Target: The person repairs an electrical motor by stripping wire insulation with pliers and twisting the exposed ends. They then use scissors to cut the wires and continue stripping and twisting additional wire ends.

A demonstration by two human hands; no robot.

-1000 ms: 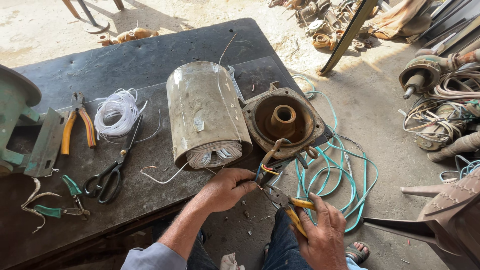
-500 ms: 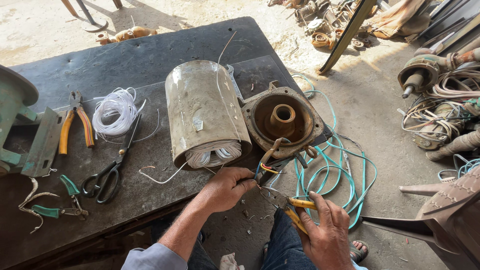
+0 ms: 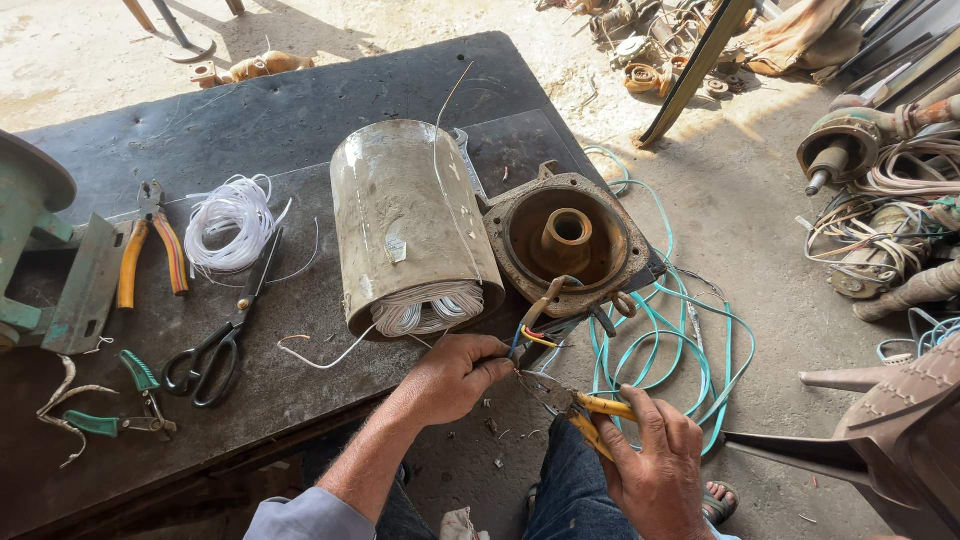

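Beyond table edge (image 3: 300, 410), wires (image 3: 535, 338) between grips.

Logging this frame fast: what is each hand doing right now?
Left hand: closed, pinching the coloured wires.
Right hand: closed around the yellow-handled pliers, their tip at the wires.

On the table (image 3: 300, 100) before me the motor housing (image 3: 405, 225) lies with the end cover (image 3: 568, 240) right of it, the wire coil (image 3: 232, 222), scissors (image 3: 222, 335) and 2 pliers (image 3: 150, 250) to its left, while cable loops (image 3: 680, 330) lie on the floor beyond the table's right edge.
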